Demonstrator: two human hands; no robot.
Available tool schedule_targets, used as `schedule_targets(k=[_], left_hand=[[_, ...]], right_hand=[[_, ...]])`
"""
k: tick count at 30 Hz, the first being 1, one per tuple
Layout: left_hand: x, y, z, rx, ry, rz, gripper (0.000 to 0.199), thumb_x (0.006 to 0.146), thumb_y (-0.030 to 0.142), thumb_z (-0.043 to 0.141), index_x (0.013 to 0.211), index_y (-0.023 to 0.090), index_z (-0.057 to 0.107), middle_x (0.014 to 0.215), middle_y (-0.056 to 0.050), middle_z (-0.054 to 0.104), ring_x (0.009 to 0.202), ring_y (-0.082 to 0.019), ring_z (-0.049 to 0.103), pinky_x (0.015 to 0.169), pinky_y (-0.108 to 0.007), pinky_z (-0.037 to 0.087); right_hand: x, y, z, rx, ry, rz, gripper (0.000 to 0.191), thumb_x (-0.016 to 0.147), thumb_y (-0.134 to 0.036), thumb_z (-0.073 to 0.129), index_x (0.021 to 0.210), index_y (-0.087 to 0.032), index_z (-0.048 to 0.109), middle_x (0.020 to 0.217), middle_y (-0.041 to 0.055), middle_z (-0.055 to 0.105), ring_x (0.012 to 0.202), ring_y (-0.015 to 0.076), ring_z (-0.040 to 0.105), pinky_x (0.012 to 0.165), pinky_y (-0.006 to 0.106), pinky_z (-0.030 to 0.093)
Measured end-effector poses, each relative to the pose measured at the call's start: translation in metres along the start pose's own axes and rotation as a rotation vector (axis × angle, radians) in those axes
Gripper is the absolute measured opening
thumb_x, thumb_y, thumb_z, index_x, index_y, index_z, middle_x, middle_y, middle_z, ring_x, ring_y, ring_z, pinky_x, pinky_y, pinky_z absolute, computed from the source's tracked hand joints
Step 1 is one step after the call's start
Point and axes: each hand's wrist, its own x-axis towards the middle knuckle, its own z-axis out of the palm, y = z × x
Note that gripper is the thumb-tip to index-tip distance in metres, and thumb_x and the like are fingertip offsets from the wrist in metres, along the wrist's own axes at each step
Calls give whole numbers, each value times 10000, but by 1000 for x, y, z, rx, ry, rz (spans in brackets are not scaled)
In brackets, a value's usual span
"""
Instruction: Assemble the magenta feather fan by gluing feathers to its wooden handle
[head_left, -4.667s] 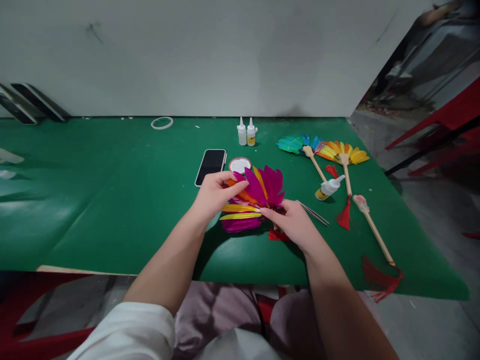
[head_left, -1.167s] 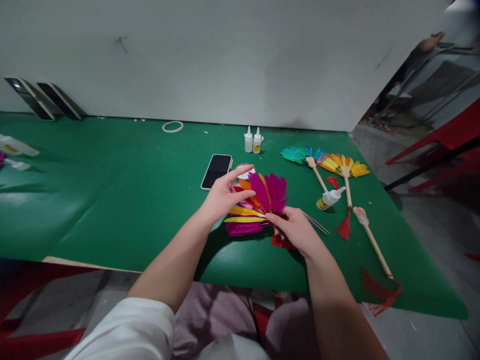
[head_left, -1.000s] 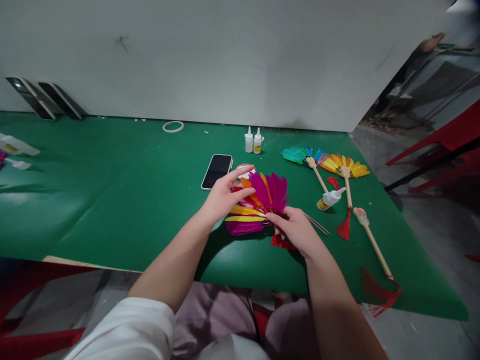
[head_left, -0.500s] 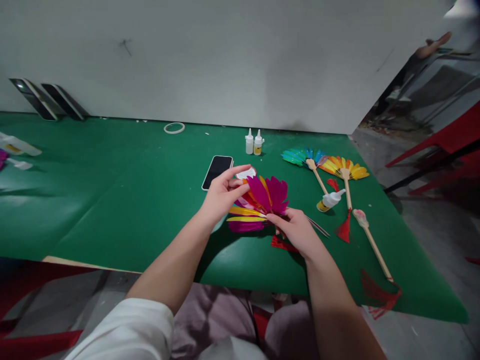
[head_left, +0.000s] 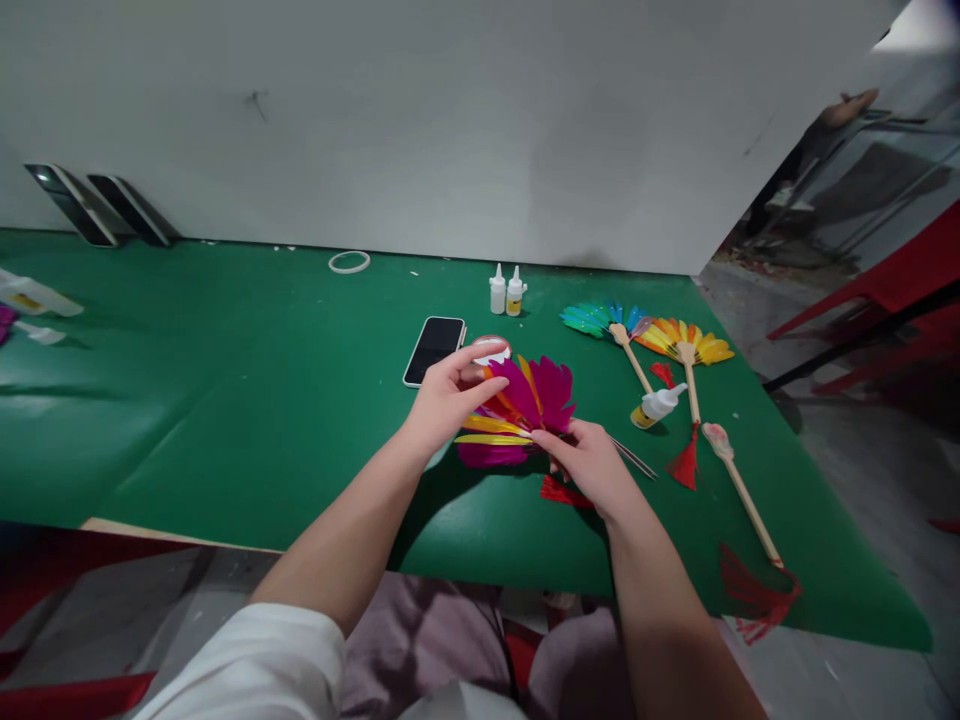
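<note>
A fan of magenta, yellow and orange feathers point(head_left: 553, 392) is held above the green table point(head_left: 300, 340). My right hand point(head_left: 592, 460) grips its base, thumb on the feather roots; metal tweezers point(head_left: 636, 458) stick out beyond this hand. On the fan's upper left, my left hand point(head_left: 450, 395) pinches the feathers between thumb and fingers. A red tassel point(head_left: 564, 492) hangs below my right hand. Behind my left fingers is a round white-and-red lid or dish point(head_left: 491, 348), partly covered. A black-screened phone point(head_left: 433, 348) lies beside it.
Two small glue bottles point(head_left: 506, 292) stand behind; another point(head_left: 658, 405) lies tilted at right. Blue-green point(head_left: 604, 318) and yellow-orange fans point(head_left: 701, 345) and a bare tasselled handle point(head_left: 742, 485) lie at right. Two phones lean on the wall. A person's hand point(head_left: 851, 108) shows far right.
My left thumb and fingers have shifted slightly right along the feathers. My right hand keeps its hold. The view has tipped slightly, and the distant person's hand appears further left.
</note>
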Motion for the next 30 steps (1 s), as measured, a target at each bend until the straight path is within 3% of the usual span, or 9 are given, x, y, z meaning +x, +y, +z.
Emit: schedule_targets(k=[8,13,21,25,30], left_hand=[[4,0,-3,-14,-94,-90,648,687,258,685,1280,206,427,819,-33,662,703,-146,637,682,-283,517],[5,4,2,101,-103,-91,588,692,242,665,1248,215,477,922,-60,670,711,-156,650,658,-288,526],[13,25,10,284,-134,-56,480,686,251,675,1147,164,575,555,28,579,463,-105,563,451,-200,432],[14,30,13,380,-64,10,487,659,303,694,1116,171,593,576,29,574,521,-112,545,499,-222,439],[10,23,13,183,-116,-8,545,719,310,637,1225,176,486,690,-1,614,648,-138,597,606,-263,470]], right_hand=[[2,3,-1,72,2,10,305,721,-442,600,755,-139,587,432,-52,486,356,53,398,351,172,307],[0,-1,-1,133,-2,12,247,709,-366,624,763,-128,594,488,-29,539,422,72,494,413,183,415],[-7,-5,-5,195,-17,-60,218,713,-340,611,745,-125,594,514,-28,544,441,74,511,414,182,431],[-9,-3,-8,230,-8,-123,254,714,-372,612,781,-127,604,520,-34,542,439,72,508,413,180,425],[-9,4,-15,221,79,-105,275,710,-401,620,732,-129,581,469,-34,535,414,69,497,416,176,421]])
